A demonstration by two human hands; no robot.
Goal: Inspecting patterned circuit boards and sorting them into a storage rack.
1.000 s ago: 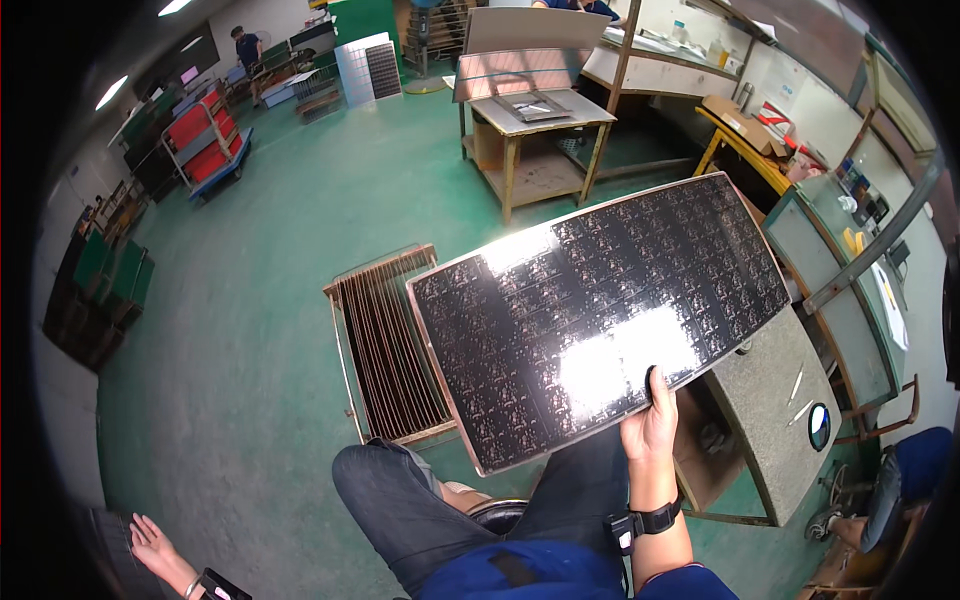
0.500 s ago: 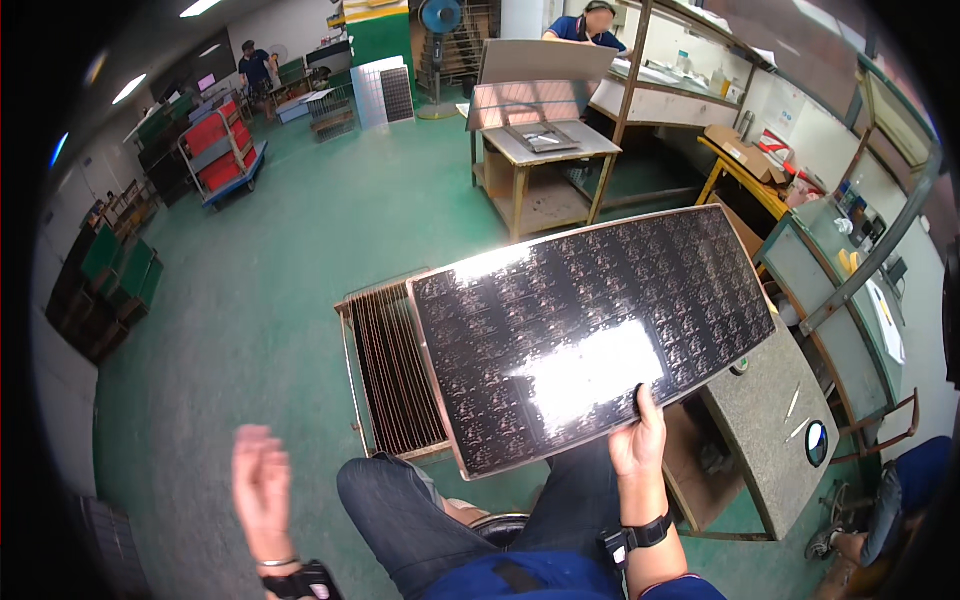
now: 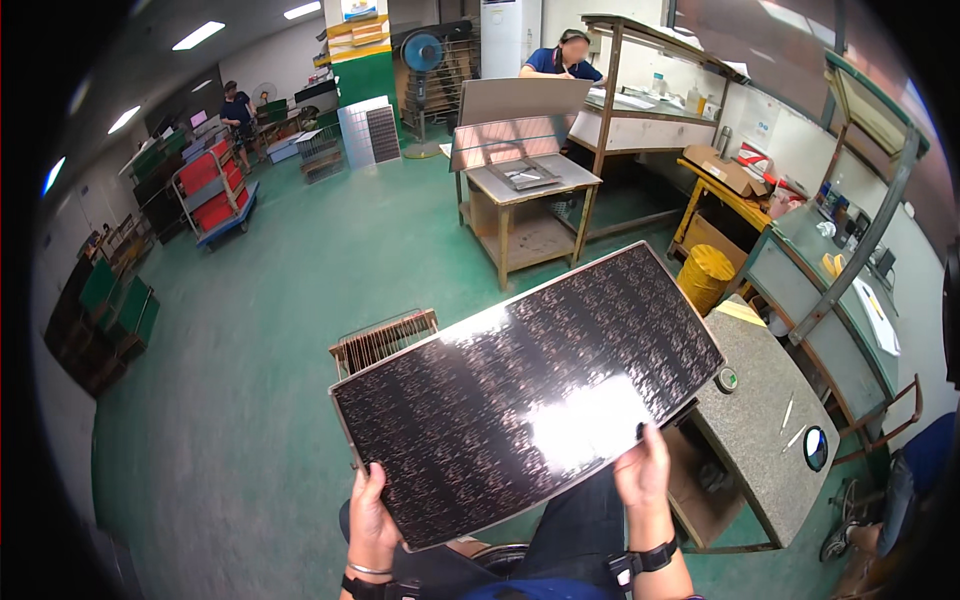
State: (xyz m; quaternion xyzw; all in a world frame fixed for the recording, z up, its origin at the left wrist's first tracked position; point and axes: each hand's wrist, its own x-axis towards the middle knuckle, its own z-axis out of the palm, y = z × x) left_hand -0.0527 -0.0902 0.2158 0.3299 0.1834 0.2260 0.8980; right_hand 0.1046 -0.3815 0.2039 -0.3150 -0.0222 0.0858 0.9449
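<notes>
A large dark solar panel (image 3: 450,410) with a speckled, shiny face and a thin pale rim is held tilted above my lap. My left hand (image 3: 371,520) grips its near left corner, thumb on the face. Along the near edge, towards the right, my right hand (image 3: 642,470) holds it with the thumb on top. The fingers of both hands go beneath the panel and are mostly hidden. Bright glare covers part of its surface.
Behind the panel stands a slotted rack (image 3: 385,340), partly covered. To the right is a speckled grey table (image 3: 750,430) with a tape roll (image 3: 726,380), pen-like sticks and a round black-rimmed object (image 3: 816,448). A yellow bin (image 3: 705,275) stands beyond. A seated person (image 3: 915,485) is at far right.
My left hand has come from beside my left knee to the panel's near left corner and closed on it. The panel has moved left and nearer, hiding more of the rack.
</notes>
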